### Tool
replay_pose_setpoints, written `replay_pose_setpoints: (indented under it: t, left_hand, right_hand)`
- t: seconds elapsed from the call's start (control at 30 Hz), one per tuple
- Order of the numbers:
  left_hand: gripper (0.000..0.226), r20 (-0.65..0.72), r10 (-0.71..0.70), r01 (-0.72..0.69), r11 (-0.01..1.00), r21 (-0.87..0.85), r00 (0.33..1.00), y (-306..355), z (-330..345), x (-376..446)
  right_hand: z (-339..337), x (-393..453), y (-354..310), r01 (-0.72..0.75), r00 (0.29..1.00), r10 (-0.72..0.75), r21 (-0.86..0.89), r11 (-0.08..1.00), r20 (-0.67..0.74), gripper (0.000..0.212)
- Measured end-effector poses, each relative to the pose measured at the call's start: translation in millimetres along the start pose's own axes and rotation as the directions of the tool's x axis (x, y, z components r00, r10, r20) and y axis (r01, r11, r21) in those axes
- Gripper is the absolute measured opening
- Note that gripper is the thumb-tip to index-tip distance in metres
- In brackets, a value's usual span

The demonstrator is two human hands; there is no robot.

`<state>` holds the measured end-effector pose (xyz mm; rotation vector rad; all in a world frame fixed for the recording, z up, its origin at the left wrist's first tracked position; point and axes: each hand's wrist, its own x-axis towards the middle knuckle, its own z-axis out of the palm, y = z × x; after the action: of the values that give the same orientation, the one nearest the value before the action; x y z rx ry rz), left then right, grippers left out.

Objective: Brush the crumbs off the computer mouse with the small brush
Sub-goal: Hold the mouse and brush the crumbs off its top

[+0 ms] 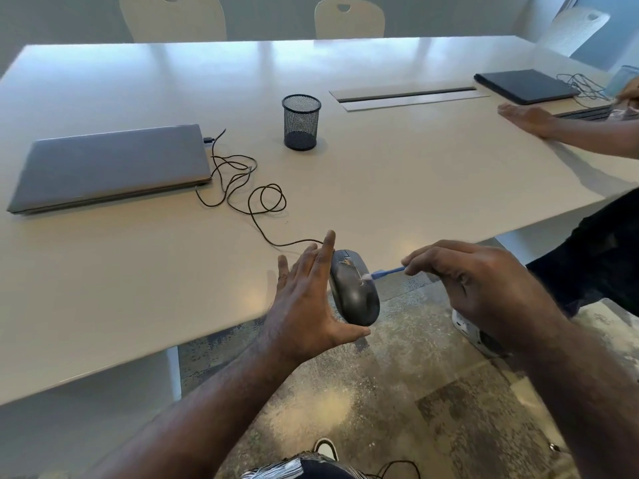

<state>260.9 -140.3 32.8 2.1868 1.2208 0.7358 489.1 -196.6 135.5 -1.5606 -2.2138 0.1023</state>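
Brushing mouse [354, 292] with small brush [382, 272]

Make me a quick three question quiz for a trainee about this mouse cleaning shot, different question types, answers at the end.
1. True or false: the computer mouse lies flat on the table.
2. Which hand holds the small brush? A) left hand B) right hand C) neither
3. Fill in: the mouse cable runs back to the closed ____ on the left side of the table.

Key
1. False: the left hand holds it up, past the table edge, over the floor.
2. B; the bristle end touches the top of the mouse.
3. laptop.
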Motion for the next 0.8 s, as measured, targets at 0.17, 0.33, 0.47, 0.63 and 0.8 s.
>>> replay_pose_setpoints:
  t: [0.17,0.33,0.47,0.63,0.8]
  left_hand:
    - [0.144,0.005,0.003,-0.003,1.000,0.004,1.000,0.8,-0.8,0.3]
    - [0.145,-0.001,-0.008,0.008,1.000,-0.007,1.000,-0.1,-1.9,1.5]
    - [0.144,-0.001,-0.012,0.012,1.000,-0.008,1.000,-1.4,-1.0,-0.9]
    - [0.144,-0.014,-0.002,0.002,1.000,-0.013,1.000,0.6,0.2,0.8]
    - [0.144,-0.008,0.001,-0.001,1.000,0.017,1.000,-0.2,-1.1,-0.3]
  right_hand:
    - [0.0,-0.7,-5.1,0.034,0.998,-0.033,0.034,0.999,-0.054,0.030]
    - [2.2,-3.9,-6.6,0.031,1.000,-0.030,0.034,0.999,-0.008,0.029]
    - [-2.1,-6.9,1.8,-0.041,0.998,0.042,0.027,0.999,-0.038,0.030]
    - [1.3,-6.2,-7.9,-0.033,0.997,0.037,0.052,0.998,-0.067,0.031]
    - [-1.8,-6.2,-8.8,-0.057,0.996,0.061,0.068,0.996,-0.058,0.031]
